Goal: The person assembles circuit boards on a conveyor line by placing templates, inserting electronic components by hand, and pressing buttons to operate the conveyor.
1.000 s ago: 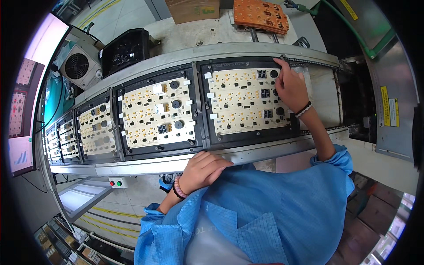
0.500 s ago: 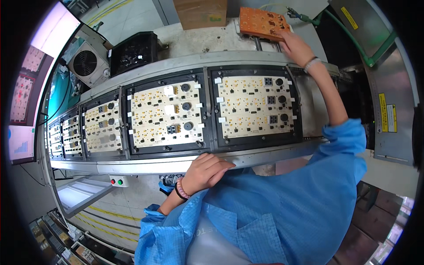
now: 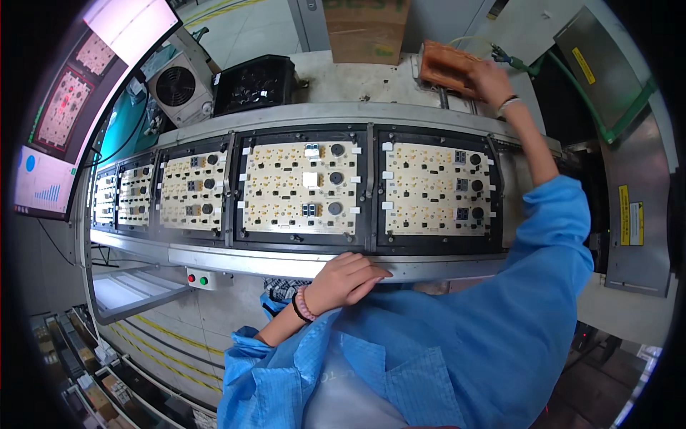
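My right hand (image 3: 489, 84), slightly blurred, reaches to the back and grips the right end of an orange-brown circuit board panel (image 3: 444, 66). The panel is tilted over a pale bench, and its fingertip contact is partly hidden. In front of me my left hand (image 3: 350, 280) rests at the metal rail (image 3: 286, 265), fingers curled together with nothing visible in them. Beyond the rail, a black frame (image 3: 437, 245) holds a pale circuit board panel (image 3: 429, 189) with displays and round black parts. Left of it sits a similar pale panel (image 3: 286, 193) bearing a white block.
More framed boards (image 3: 189, 191) continue leftward along the line. Behind it stand a black bin (image 3: 254, 86), a fan unit (image 3: 177, 87) and a cardboard box (image 3: 366, 32). A monitor (image 3: 68, 107) is at left, a button box (image 3: 207, 279) below the rail, and a metal cabinet (image 3: 639, 186) at right.
My right hand has tilted the orange-brown panel, so its component face no longer shows as before. The whole view has shifted slightly; my left hand stays at the rail.
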### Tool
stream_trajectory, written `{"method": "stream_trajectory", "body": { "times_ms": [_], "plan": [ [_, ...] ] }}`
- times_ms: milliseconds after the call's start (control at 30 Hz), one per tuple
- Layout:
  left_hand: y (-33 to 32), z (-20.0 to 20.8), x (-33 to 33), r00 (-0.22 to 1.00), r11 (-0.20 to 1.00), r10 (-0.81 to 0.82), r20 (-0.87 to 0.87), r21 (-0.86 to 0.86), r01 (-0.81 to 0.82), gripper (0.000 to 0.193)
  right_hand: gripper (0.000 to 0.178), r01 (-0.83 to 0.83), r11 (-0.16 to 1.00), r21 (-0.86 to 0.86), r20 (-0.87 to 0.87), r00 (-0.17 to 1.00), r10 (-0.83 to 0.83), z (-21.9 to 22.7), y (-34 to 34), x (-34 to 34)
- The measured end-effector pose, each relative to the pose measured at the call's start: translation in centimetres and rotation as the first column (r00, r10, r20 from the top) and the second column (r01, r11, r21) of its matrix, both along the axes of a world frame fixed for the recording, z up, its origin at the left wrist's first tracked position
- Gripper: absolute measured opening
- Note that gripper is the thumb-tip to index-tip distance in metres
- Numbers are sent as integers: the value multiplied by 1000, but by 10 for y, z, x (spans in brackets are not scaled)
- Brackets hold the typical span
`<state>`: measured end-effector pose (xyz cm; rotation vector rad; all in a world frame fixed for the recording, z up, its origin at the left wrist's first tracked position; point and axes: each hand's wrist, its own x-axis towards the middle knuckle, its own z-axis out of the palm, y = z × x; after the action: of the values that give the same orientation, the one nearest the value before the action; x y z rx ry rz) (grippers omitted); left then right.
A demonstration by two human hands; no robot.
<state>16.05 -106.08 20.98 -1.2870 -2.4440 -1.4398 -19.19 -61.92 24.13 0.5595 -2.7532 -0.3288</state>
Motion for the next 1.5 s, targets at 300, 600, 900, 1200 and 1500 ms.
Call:
{"method": "stream_trajectory", "body": {
  "times_ms": [300, 600, 900, 1200, 1500],
  "plan": [
    [-2, 40, -29, 980, 976, -162, -115, -168, 142, 34, 27, -35, 718, -696, 323, 877, 356, 130, -73, 145],
    [68, 29, -74, 733, 821, -161, -661, -502, -272, 47, 15, 189, 720, -668, 678, 554, 483, 45, -83, 163],
    [74, 6, -75, 756, 824, -210, -620, -528, -204, 48, 27, -250, 856, -453, 330, 845, 421, 11, -73, 177],
    [69, 25, -59, 911, 763, -133, -391, -627, -158, 79, 54, -102, 980, -173, -56, 994, 93, -10, -74, 215],
    [68, 21, -56, 900, 789, -133, -415, -593, -158, 76, 23, 101, 978, -184, 27, 995, -98, 3, -49, 175]
  ]
}}
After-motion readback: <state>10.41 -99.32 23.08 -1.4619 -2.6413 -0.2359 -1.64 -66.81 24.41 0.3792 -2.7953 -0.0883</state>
